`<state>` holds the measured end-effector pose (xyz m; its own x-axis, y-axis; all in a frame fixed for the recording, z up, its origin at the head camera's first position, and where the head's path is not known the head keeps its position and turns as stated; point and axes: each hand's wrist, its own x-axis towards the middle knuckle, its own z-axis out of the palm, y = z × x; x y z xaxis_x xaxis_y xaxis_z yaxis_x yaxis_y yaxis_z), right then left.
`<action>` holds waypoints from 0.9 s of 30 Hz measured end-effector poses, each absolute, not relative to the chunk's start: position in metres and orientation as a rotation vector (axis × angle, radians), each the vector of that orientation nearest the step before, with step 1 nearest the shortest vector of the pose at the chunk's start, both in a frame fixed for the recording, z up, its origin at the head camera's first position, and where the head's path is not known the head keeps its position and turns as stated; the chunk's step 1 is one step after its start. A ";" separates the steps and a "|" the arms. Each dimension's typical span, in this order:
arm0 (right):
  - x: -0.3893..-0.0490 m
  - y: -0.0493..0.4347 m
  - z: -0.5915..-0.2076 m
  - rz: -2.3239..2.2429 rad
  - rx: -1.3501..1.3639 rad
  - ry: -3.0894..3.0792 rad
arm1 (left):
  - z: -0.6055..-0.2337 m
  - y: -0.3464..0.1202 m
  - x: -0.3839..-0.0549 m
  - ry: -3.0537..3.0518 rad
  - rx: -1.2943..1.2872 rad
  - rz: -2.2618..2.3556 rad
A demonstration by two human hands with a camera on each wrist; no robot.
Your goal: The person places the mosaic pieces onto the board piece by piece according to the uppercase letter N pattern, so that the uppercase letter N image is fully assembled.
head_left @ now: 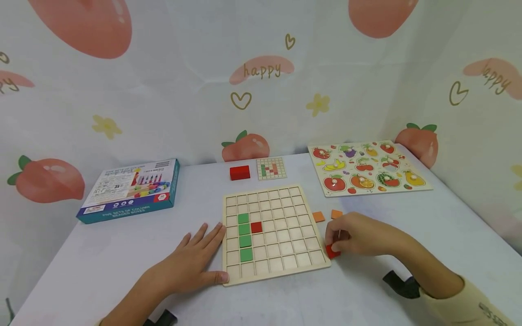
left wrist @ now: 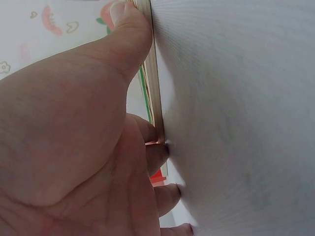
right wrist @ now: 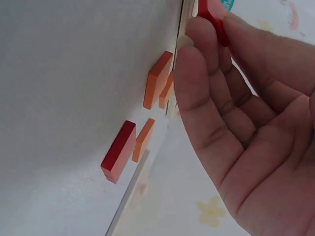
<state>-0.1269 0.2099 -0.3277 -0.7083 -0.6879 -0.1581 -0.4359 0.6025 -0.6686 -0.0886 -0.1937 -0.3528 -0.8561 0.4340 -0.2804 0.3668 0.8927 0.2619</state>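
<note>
Orange tiles (right wrist: 156,82) number three in the right wrist view, two in the head's; right hand (head_left: 359,233) pinches a red tile (head_left: 332,253), splayed left hand (head_left: 189,259) touches the board (head_left: 287,249).

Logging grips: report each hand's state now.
Left hand: open, touching the wooden grid board.
Right hand: closed, pinching a red tile.

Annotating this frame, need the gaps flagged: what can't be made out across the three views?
Head: the loose red tile that the right wrist view shows is out of sight, apparently behind the right hand.
Right wrist: the held red tile is cut off by the top edge.
Left wrist: the grid board is seen nearly edge-on, partly covered by the left hand.
Head: fine print on the box, too small.
</note>
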 end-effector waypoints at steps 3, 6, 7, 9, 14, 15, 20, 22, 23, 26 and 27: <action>-0.129 0.210 -0.326 -0.881 -0.870 2.453 | -0.353 -0.194 -0.089 2.730 0.601 0.282; -0.130 0.208 -0.324 -0.905 -0.874 2.475 | -0.353 -0.194 -0.089 2.734 0.606 0.277; -0.131 0.206 -0.323 -0.910 -0.878 2.484 | -0.353 -0.194 -0.089 2.734 0.606 0.277; -0.133 0.202 -0.324 -0.924 -0.891 2.489 | -0.353 -0.194 -0.089 2.734 0.605 0.274; -0.139 0.188 -0.325 -0.936 -0.910 2.482 | -0.354 -0.193 -0.089 2.724 0.595 0.282; -0.140 0.185 -0.325 -0.935 -0.914 2.482 | -0.354 -0.193 -0.089 2.722 0.592 0.284; -0.146 0.172 -0.324 -0.923 -0.917 2.495 | -0.354 -0.193 -0.088 2.718 0.588 0.289; -0.148 0.166 -0.324 -0.915 -0.894 2.499 | -0.354 -0.194 -0.088 2.721 0.589 0.285; -0.149 0.163 -0.324 -0.910 -0.885 2.501 | -0.354 -0.194 -0.088 2.724 0.592 0.283; -0.153 0.153 -0.324 -0.895 -0.876 2.503 | -0.353 -0.194 -0.088 2.726 0.594 0.284; -0.154 0.150 -0.324 -0.894 -0.885 2.505 | -0.353 -0.194 -0.088 2.725 0.593 0.287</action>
